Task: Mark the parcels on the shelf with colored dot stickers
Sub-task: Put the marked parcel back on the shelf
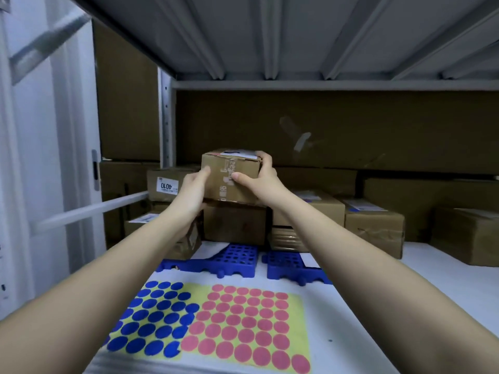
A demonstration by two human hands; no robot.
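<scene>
At the centre of the head view, the small parcel (231,177) sits atop a brown box (234,224) on the shelf (437,268). The left hand (192,194) cups its lower left corner; the right hand (258,178) clasps its right end. Long axis: 9 to 3 o'clock, label up. Risk: tipping backward. The sticker sheets (205,323) lie at 6 o'clock, untouched.

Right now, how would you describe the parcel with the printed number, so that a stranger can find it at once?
Look at the grey metal shelf and go to the stack of brown cardboard boxes at its back left. Just left of the small brown cardboard box that the left hand and right hand hold lies another brown cardboard parcel. Only its front bears a white label reading 4010.
</scene>
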